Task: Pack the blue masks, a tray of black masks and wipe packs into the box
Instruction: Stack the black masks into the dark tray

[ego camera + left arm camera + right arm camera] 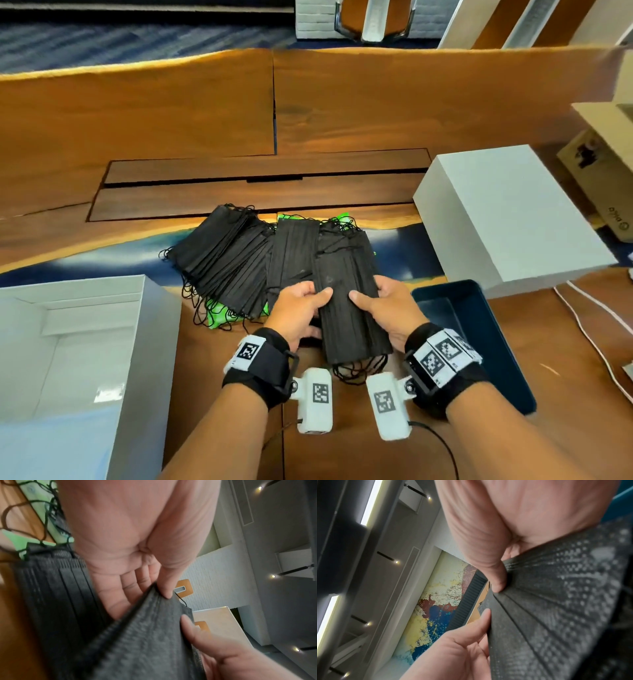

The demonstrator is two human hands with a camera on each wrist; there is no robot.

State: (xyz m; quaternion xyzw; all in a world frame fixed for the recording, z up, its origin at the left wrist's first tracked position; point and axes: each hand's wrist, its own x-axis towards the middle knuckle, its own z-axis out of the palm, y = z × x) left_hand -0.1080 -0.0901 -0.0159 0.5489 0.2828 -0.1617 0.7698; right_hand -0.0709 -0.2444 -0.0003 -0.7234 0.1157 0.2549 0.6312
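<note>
Head view: a stack of black masks, its long axis running away from the person, is pinched along its left edge by the left hand and its right edge by the right hand, with the blue tray just right, nearer the right hand.

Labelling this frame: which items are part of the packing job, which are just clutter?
Job:
left hand, right hand, held black mask stack
loose black masks
green wipe packs
blue tray
open white box

Clutter:
white lid
cardboard box
white cable
</note>
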